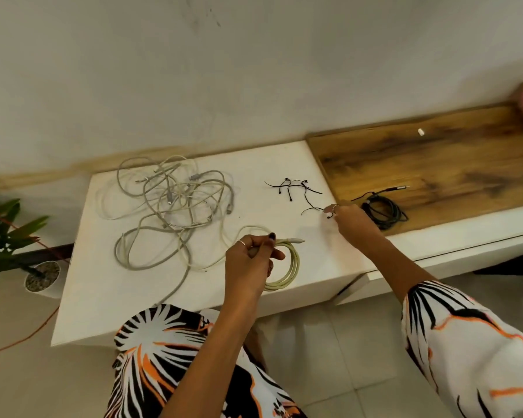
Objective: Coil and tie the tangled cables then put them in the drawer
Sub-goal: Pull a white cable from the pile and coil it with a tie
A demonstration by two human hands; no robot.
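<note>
bare white top (pixel 272 164) between tangled cables (pixel 172 200) and ties (pixel 293 188).

A single wide-angle view from the person's head, looking forward and steeply down at close range onto a white surface (pixel 284 164) against a wall (pixel 254 70).

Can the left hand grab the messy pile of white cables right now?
Probably not yet. The left hand already grips the coiled white cable, so its fingers are busy, though nothing stands between it and the tangled white cables.
</note>
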